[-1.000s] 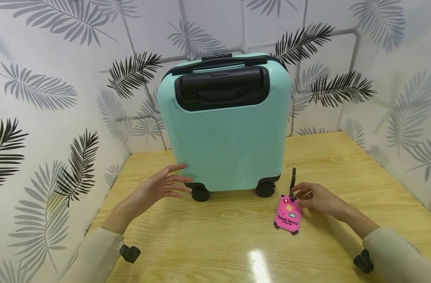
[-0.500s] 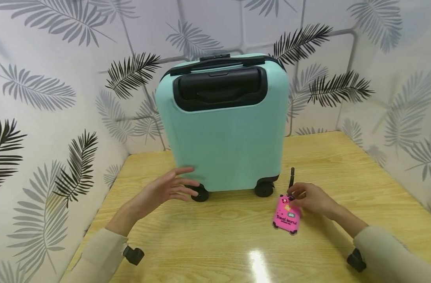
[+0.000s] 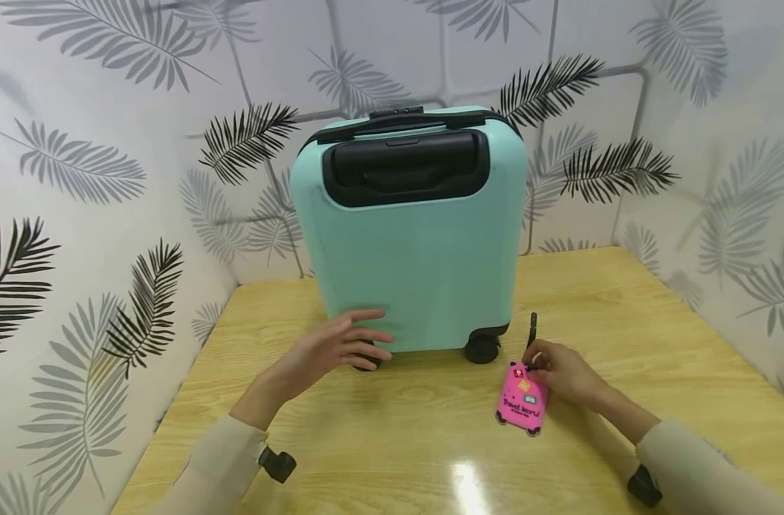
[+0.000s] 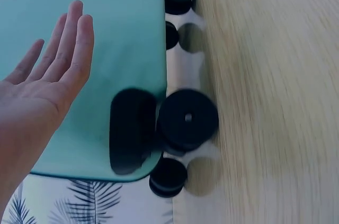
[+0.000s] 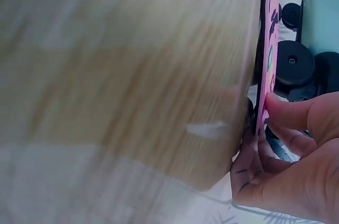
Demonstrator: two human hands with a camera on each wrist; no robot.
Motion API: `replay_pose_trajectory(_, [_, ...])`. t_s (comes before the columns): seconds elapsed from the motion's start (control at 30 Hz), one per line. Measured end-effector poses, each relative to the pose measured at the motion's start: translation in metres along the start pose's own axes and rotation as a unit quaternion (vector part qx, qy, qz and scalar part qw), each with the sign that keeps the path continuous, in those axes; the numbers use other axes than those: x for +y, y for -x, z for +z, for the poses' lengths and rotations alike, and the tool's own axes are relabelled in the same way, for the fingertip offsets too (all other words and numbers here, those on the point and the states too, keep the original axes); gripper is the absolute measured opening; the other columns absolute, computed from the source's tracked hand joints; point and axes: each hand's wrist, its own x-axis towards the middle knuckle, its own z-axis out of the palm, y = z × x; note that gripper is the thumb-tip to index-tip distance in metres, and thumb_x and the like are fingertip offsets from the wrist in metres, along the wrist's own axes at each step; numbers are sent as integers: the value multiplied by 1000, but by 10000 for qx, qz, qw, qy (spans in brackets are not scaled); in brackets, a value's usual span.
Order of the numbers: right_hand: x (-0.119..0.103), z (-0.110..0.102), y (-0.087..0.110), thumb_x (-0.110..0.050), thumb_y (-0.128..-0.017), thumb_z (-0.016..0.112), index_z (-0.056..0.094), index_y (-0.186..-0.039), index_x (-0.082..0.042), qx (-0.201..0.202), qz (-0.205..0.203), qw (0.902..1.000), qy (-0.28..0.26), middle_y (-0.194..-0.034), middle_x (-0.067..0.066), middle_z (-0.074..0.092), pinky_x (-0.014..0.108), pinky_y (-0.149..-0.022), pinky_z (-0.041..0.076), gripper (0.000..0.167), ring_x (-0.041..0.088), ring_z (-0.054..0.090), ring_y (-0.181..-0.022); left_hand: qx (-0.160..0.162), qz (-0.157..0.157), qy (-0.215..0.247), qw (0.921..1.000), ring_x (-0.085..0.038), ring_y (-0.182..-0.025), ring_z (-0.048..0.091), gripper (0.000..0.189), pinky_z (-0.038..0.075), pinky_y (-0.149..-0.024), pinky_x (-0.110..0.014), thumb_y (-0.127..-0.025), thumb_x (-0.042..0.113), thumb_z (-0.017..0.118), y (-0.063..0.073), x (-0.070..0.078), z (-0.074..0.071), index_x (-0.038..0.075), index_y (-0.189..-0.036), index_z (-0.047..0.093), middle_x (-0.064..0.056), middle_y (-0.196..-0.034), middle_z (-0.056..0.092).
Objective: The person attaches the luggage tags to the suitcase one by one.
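Observation:
A mint-green suitcase [image 3: 411, 265] stands upright on its black wheels, with a black handle recess [image 3: 406, 168] near its top. A pink luggage tag [image 3: 522, 400] printed "Travel World" lies low over the table, its black strap [image 3: 533, 329] pointing toward the wall. My right hand [image 3: 569, 373] pinches the tag's strap end; in the right wrist view the thumb [image 5: 288, 112] presses its printed face while other fingers reach behind it. In front of the suitcase's lower left corner, my left hand [image 3: 327, 352] is held with fingers spread and holds nothing.
The wood-grain table [image 3: 392, 443] carries everything. Directly behind the suitcase rises a wall [image 3: 392, 57] with a feather-leaf pattern, and another patterned wall [image 3: 76, 272] runs along the left. Suitcase wheels [image 4: 188, 121] stand close to the left hand.
My left hand has moved right, across the suitcase's lower left corner. The right hand's fingers have closed in on the top of the luggage tag, which has barely shifted.

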Motion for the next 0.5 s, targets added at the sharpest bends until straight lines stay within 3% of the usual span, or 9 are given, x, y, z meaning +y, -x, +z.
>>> replay_pose_trajectory(0.3, [-6, 3, 9, -2, -105, 53, 57, -119, -8, 272, 79, 9983, -516, -66, 0, 49, 28, -59, 38, 15, 14, 44, -62, -158, 21, 136, 9998, -34, -132, 59, 55, 39, -114, -61, -115, 31, 24, -16, -12, 13, 7, -165, 24, -26, -154, 48])
replay_pose_trajectory(0.4, [-9, 1, 9, -2, -106, 51, 56, -120, -7, 353, 197, 9974, -589, -67, 3, 51, 28, -58, 39, 15, 14, 45, -62, -192, 46, 133, 9997, -35, -131, 60, 55, 38, -114, -63, -115, 30, 24, -19, -15, 14, 6, -164, 24, -26, -153, 49])
replay_pose_trajectory(0.5, [-13, 0, 10, -2, -106, 49, 54, -120, -3, 400, 422, 9953, -769, -84, 12, 62, 29, -64, 43, 15, 17, 52, -72, -223, 39, 125, 9997, -36, -132, 59, 54, 39, -114, -61, -115, 29, 26, -20, -18, 14, 6, -164, 24, -25, -152, 50])
